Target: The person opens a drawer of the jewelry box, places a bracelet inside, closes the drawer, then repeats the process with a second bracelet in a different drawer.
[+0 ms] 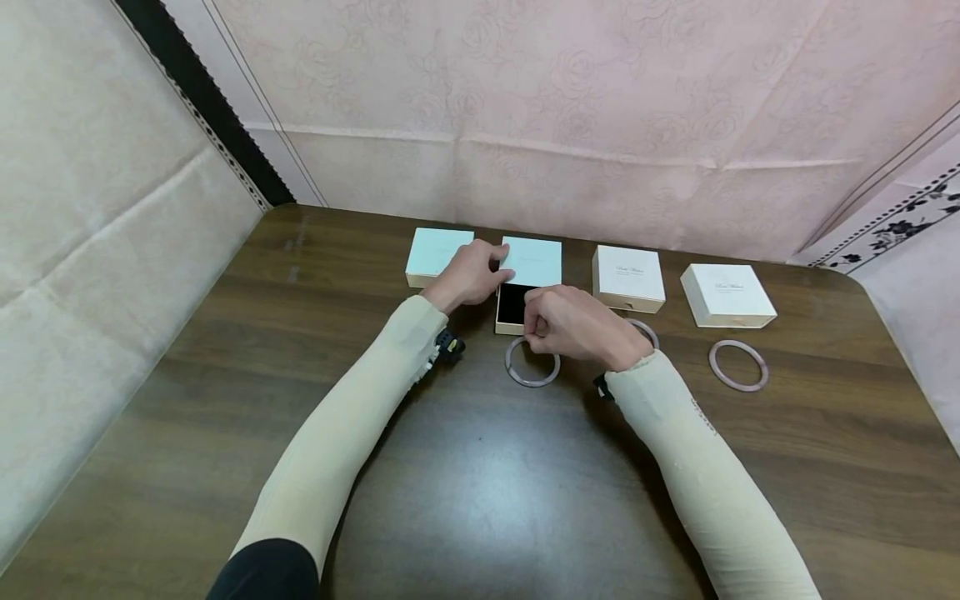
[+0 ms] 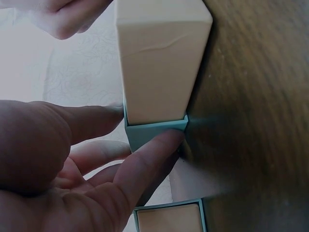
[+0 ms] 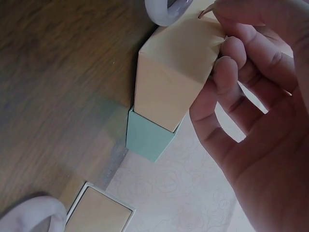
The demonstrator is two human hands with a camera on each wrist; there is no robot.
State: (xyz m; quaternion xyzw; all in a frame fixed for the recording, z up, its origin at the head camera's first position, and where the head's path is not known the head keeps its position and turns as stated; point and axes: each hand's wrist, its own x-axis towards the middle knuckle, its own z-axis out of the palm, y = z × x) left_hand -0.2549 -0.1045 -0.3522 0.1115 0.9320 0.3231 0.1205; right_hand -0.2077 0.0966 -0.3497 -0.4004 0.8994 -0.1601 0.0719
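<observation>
In the head view a drawer-style box with a mint-green sleeve (image 1: 534,260) lies at the back of the table, its cream drawer (image 2: 159,72) slid far out and showing a black inside. My left hand (image 1: 468,273) grips the sleeve, thumb on one side and fingers on the other. With thumb and forefinger, my right hand (image 1: 573,325) pinches the small ribbon pull (image 3: 205,10) on the drawer's front; its other fingers curl beside the drawer. A pale marbled bangle (image 1: 531,384) lies on the table just in front of the drawer, partly covered by the right hand.
Left of this box sits another mint-green box (image 1: 438,250). Two white boxes, one nearer (image 1: 628,277) and one farther right (image 1: 727,293), complete the row. Another bangle (image 1: 741,388) lies before the far right box; one more (image 1: 645,328) is half hidden behind the right wrist. A curtain (image 1: 562,125) hangs behind.
</observation>
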